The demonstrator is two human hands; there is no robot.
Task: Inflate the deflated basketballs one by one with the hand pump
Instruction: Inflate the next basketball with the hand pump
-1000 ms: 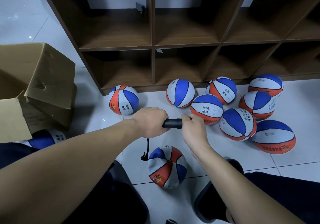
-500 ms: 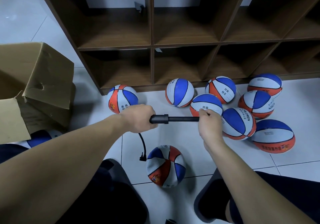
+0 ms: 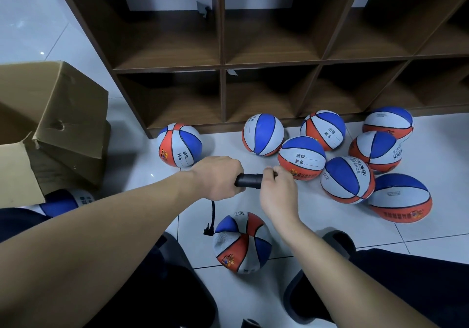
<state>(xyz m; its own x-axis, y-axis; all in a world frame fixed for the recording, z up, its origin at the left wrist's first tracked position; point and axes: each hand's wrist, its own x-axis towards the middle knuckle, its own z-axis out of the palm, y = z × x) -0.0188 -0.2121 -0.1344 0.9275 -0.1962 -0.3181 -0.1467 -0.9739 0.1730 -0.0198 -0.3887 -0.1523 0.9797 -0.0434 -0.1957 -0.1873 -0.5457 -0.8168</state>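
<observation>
A black hand pump (image 3: 248,181) is held level above the floor. My left hand (image 3: 218,177) grips its barrel and my right hand (image 3: 278,188) grips the handle end, pushed close against the barrel. A thin black hose (image 3: 212,217) hangs from the pump down to a wrinkled, soft red, white and blue basketball (image 3: 242,242) on the tiles between my feet. Whether the hose tip is in the ball's valve I cannot tell.
Several round basketballs lie at the right (image 3: 347,179) and one at the left (image 3: 179,144), in front of a dark wooden cubby shelf (image 3: 222,68). An open cardboard box (image 3: 54,127) stands at the left, another ball (image 3: 66,200) beside it. My shoes (image 3: 337,241) flank the soft ball.
Half a second ago the pump's rod was drawn out to the right; my right hand has since pushed the handle back in toward the barrel. The left hand stayed in place.
</observation>
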